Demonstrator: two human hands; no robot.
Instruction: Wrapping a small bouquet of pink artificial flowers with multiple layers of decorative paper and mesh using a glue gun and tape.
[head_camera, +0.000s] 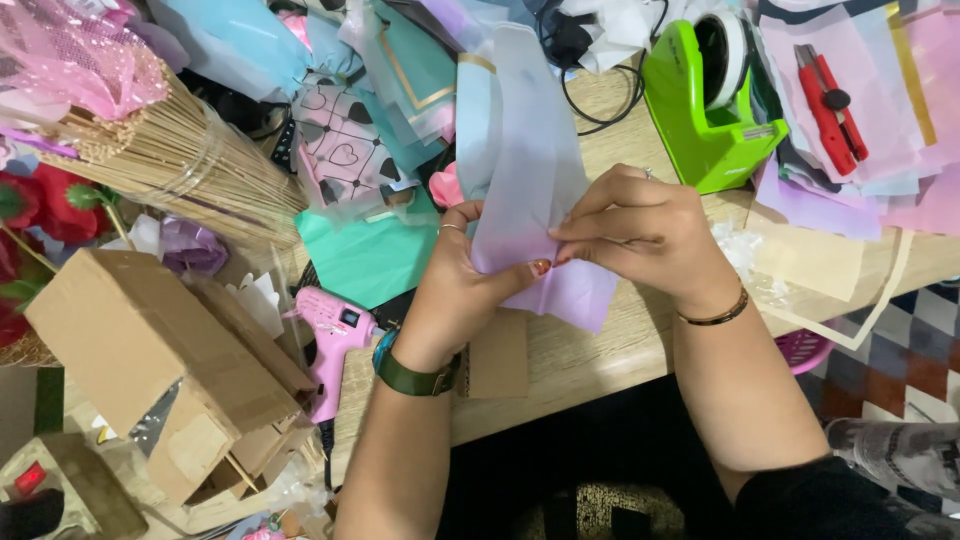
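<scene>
Folding a pale lilac sheet of wrapping paper (530, 170) above the wooden counter (590, 360): left hand (460, 280) and right hand (640, 235), fingers pinched together on its crease; likely next, pressing flat.

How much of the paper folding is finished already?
Done: nothing finished shows; cut paper sheets lie piled on the table. In hand: the left hand and right hand pinch a lilac sheet at a fold. Left: the pink glue gun and stick bundle lie untouched.
</scene>
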